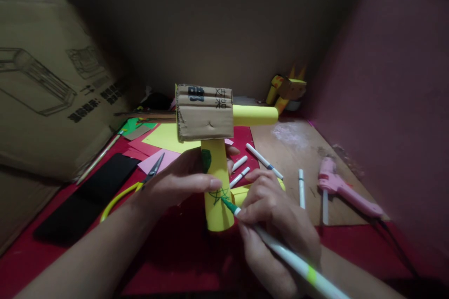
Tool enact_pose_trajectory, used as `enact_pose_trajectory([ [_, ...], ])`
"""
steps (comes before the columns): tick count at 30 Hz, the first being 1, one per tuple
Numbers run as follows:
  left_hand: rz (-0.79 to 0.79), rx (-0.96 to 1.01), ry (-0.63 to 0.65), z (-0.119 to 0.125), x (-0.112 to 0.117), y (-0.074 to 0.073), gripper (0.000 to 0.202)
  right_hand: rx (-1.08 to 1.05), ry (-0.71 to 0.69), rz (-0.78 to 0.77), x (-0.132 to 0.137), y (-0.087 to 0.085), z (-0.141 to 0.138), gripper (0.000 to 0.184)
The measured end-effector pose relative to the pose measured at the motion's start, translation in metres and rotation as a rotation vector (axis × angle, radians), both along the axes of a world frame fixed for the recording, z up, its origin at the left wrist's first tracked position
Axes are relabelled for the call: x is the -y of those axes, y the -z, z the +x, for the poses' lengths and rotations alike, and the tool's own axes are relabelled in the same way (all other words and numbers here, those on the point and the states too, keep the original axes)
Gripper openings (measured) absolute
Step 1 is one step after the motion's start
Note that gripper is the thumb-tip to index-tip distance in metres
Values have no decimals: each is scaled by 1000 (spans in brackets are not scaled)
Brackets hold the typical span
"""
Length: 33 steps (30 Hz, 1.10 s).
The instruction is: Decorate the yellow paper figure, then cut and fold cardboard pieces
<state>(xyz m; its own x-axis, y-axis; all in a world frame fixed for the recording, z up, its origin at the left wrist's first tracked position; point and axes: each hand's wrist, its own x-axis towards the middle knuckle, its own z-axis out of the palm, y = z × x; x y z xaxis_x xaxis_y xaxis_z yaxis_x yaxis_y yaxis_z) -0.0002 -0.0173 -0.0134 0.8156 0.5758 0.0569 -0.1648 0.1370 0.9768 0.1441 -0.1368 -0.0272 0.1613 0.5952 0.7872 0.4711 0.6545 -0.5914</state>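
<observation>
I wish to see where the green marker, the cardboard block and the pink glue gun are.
Green marker (287, 254), head view: white barrel.
Cardboard block (205, 119), head view: front face.
Pink glue gun (351, 194), head view: handle.

Marker cut off at the bottom edge, background blurred

The upright yellow tube hides part of the left hand's fingers. The right hand covers much of another yellow piece. Both forearms leave through the bottom edge. The left wrist hides part of the scissors. A cardboard box is cropped at left, its small print too blurred to read. A dark shape at back cannot be made out.
</observation>
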Motion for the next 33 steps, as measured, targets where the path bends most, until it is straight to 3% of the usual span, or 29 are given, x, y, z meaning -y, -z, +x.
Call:
enact_pose_trajectory([
  [14,2,-30,35,-1,-3,4,55,0,54,-6,2,1,3,18],
  [25,26,-86,-28,-2,-3,2,54,-12,46,4,3,0,4,18],
  [33,10,-34,19,-1,-2,3,50,3,13,4,2,0,2,18],
])
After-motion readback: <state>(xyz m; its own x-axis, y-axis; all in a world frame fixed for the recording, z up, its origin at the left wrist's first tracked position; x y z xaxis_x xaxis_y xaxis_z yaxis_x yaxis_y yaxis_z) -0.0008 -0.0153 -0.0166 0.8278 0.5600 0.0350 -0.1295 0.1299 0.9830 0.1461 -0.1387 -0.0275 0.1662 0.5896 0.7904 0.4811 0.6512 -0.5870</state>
